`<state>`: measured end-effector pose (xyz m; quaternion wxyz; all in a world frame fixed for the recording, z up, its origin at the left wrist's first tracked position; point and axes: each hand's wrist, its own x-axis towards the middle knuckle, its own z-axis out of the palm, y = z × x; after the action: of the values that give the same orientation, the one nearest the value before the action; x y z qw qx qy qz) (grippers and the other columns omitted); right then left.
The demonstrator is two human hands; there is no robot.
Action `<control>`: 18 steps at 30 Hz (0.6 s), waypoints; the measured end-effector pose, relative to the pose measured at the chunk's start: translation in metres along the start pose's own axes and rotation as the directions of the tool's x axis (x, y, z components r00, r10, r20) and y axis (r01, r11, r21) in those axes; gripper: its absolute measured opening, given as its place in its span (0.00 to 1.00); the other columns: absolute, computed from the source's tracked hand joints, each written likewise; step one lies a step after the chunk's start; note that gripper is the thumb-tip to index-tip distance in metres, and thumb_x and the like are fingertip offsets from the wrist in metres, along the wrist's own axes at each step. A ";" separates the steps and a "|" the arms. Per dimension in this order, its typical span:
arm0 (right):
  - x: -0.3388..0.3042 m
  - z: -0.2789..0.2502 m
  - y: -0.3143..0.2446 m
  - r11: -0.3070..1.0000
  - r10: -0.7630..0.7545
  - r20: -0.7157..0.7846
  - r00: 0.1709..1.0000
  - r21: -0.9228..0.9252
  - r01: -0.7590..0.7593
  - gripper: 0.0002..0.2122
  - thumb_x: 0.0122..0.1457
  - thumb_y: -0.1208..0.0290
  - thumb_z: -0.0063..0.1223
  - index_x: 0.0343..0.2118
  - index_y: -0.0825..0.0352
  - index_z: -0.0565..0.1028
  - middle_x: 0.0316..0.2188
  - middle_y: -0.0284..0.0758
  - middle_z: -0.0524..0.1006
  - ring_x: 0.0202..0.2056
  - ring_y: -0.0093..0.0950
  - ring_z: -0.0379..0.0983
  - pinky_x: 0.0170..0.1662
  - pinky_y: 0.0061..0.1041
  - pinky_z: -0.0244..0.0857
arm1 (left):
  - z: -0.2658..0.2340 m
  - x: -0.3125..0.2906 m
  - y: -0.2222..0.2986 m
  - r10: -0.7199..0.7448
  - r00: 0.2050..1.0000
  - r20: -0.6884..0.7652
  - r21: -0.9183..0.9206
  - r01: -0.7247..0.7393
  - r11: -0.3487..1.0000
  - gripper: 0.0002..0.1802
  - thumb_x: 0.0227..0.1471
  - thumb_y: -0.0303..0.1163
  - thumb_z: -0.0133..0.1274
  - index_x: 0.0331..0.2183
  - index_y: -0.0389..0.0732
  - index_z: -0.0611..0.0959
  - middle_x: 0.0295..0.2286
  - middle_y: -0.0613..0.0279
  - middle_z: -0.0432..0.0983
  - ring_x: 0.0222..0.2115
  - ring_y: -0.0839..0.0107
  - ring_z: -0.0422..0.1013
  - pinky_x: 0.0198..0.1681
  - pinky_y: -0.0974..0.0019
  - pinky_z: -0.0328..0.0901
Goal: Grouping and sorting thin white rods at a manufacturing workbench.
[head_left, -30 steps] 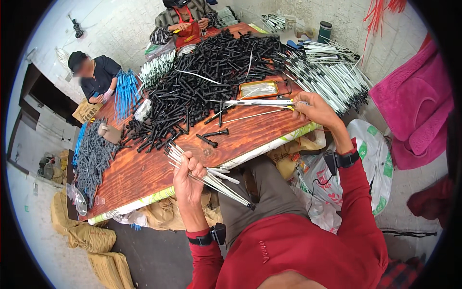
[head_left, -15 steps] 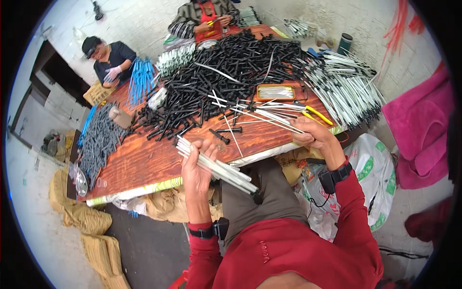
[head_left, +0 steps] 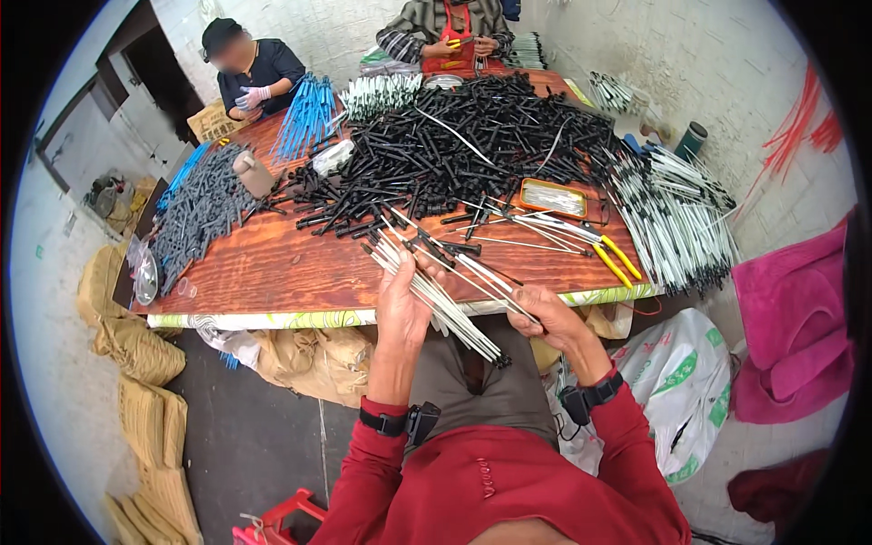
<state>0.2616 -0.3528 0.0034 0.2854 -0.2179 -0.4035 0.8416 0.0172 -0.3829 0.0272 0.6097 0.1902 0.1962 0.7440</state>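
My left hand [head_left: 400, 300] is closed around a bundle of thin white rods [head_left: 454, 325] with dark ends, held slanting over the table's near edge above my lap. Close on its right, my right hand [head_left: 550, 318] pinches a few white rods [head_left: 489, 280], which point up and left and cross beside the bundle's upper part. The fingers partly hide how many rods each hand has. Beyond my hands, loose white rods [head_left: 536, 238] and yellow-handled pliers [head_left: 618, 262] lie on the wooden table [head_left: 263, 272].
A large heap of black plastic parts [head_left: 472, 136] covers the table's middle. Around it are an orange-rimmed tray [head_left: 553, 197] of pins, white rods with black ends [head_left: 672, 222], grey parts [head_left: 200, 213] and blue pieces [head_left: 307, 118]. Two people work at the far side. A white bag [head_left: 681, 381] stands lower right.
My right hand has come left and down beside my left hand, bringing its rods across to the bundle. The pliers now lie apart from my right hand. The view has shifted.
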 end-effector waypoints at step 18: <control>-0.006 0.009 0.034 0.980 -0.189 -0.223 0.956 -0.111 0.168 0.09 0.65 0.62 0.51 0.35 0.62 0.69 0.25 0.29 0.72 0.15 0.11 0.59 0.16 0.10 0.49 | 0.012 -0.012 0.007 -0.082 0.995 0.050 0.077 0.078 0.994 0.15 0.63 0.31 0.48 0.50 0.43 0.70 0.30 0.65 0.71 0.31 0.75 0.68 0.38 0.64 0.69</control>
<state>0.2505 -0.3792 -0.0174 0.3954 -0.2905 -0.4231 0.7617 0.0197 -0.3948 0.0410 0.6365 0.2246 0.2153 0.7058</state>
